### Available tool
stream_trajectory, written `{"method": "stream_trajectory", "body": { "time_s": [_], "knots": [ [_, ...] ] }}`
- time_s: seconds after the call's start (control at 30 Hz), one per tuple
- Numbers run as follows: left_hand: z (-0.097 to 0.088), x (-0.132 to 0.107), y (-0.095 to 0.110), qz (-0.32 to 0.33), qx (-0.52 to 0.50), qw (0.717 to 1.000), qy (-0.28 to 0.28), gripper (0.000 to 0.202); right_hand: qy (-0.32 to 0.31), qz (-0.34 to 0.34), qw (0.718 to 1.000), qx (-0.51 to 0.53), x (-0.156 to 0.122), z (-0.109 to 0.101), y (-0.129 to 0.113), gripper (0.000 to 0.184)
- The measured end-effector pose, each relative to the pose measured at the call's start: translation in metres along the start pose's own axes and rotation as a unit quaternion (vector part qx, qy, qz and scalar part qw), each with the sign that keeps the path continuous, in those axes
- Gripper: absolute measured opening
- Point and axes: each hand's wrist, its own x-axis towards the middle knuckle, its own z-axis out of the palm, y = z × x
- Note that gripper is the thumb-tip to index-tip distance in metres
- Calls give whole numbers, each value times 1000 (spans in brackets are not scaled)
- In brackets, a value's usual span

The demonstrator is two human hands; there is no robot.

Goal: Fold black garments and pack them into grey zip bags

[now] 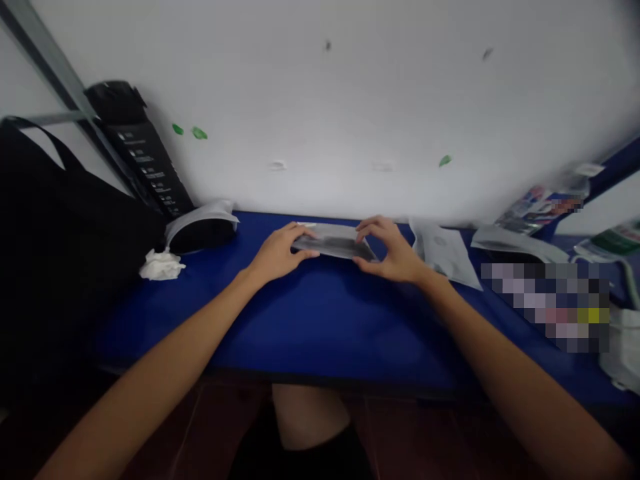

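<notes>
A flat, translucent plastic pouch (340, 241) with something dark grey inside is stretched between my two hands, over the back of the blue table. My left hand (284, 252) grips its left end, thumb along the near edge and fingers over the far side. At the other end, my right hand (387, 250) pinches it between thumb and bent fingers. What lies inside the pouch is too blurred to name. Just right of my right hand lies another frosted plastic pouch (445, 250).
At the left are a black bag (75, 220), a tall black box (145, 153), a frosted pouch with dark contents (203, 227) and crumpled tissue (163, 265). Plastic bottles (545, 200) and another pouch (520, 242) are at the right. A white wall (320, 120) rises behind the blue table (320, 327).
</notes>
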Motion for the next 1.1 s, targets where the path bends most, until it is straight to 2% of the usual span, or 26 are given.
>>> {"method": "stream_trajectory", "body": {
  "time_s": [0.1, 0.23, 0.37, 0.47, 0.57, 0.67, 0.83, 0.97, 1.1],
  "knots": [
    [0, 4, -2, -5, 11, 1000, 15, 25, 6, 1, 999, 34, -3, -10, 8, 24],
    [0, 5, -2, -42, 77, 995, 41, 27, 62, 30, 997, 28, -6, -12, 9, 13],
    [-1, 4, 1, -61, 147, 985, 65, 28, 66, 5, 998, 14, -3, -1, 8, 10],
    [3, 3, 8, -8, 168, 981, 95, 34, 61, -15, 998, 14, 0, 16, 0, 15],
    [13, 1, 20, 79, 146, 985, 58, 32, 75, -10, 997, 4, 2, 35, -13, 19],
    [22, -1, 27, 114, 123, 986, 25, 33, 82, -16, 996, -10, 2, 48, -22, 21],
    [24, -3, 29, 137, 119, 983, 5, 29, 85, -27, 996, 0, 1, 51, -23, 21],
    [22, -2, 30, 153, 158, 975, -16, 29, 62, -29, 998, 11, 0, 49, -24, 19],
    [9, 2, 15, 127, 189, 974, -3, 27, 67, 1, 998, -19, 0, 44, -21, 18]
  ]
}}
